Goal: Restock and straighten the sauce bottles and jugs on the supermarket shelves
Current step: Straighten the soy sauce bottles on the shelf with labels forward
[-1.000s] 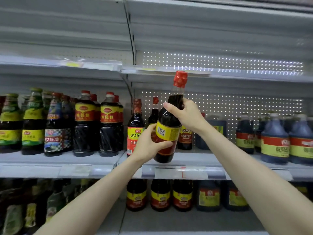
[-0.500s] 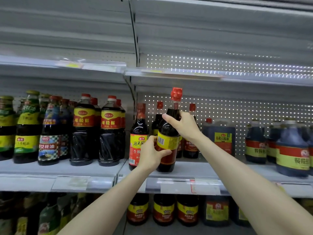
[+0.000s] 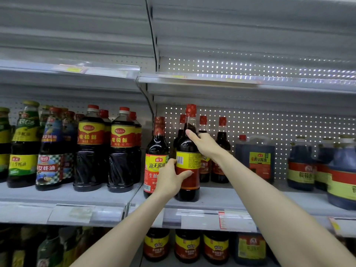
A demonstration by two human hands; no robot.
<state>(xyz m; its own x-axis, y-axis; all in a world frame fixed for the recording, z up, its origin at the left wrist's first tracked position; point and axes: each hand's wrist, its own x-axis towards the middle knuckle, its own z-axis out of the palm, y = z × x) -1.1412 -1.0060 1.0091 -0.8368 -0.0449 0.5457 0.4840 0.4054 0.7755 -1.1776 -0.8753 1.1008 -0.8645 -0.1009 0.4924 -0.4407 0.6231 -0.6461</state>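
A dark sauce bottle (image 3: 187, 166) with a red cap and a yellow and red label stands upright on the middle shelf (image 3: 212, 204), barcode side towards me. My left hand (image 3: 171, 180) grips its lower body from the left. My right hand (image 3: 205, 143) holds its shoulder and neck from the right. A red-labelled soy sauce bottle (image 3: 156, 160) stands right beside it on the left. Several matching red-capped bottles (image 3: 221, 151) stand behind it.
Large dark bottles (image 3: 123, 151) and green-labelled bottles (image 3: 24, 147) fill the shelf's left bay. A dark jug (image 3: 256, 158) and blue jugs (image 3: 342, 174) stand to the right. More bottles (image 3: 187, 245) sit on the shelf below. The upper shelf (image 3: 231, 79) overhangs the bottle tops.
Both hands lowered the bottle from a raised, tilted hold and set it upright on the shelf next to the red-labelled bottle. Both hands still hold it.
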